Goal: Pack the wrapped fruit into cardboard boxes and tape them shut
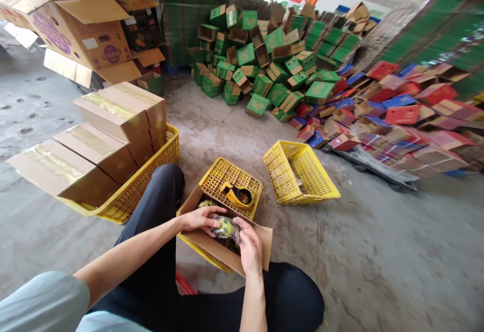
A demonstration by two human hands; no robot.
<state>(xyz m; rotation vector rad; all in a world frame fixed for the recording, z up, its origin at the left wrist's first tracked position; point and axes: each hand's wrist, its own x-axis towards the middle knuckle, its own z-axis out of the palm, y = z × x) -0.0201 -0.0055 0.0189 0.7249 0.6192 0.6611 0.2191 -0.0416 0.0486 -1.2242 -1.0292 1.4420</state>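
Observation:
Both my hands grip a small round green-yellow item in a clear plastic wrapper (226,228), held just above an open brown cardboard box (260,249). My left hand (200,219) pinches the wrapper from the left, fingers curled. From the right, my right hand (249,246) closes on the same wrapper. Another green wrapped item (205,203) lies inside the box at its far left. The box rests on an upturned yellow plastic crate (227,174), where a yellow tape dispenser (238,195) lies.
A yellow crate (128,198) at left holds several taped brown boxes (102,143). Another yellow crate (298,170) lies tipped to the right. A heap of green boxes (264,59) and red and blue boxes (397,110) fills the back. My knees flank the box.

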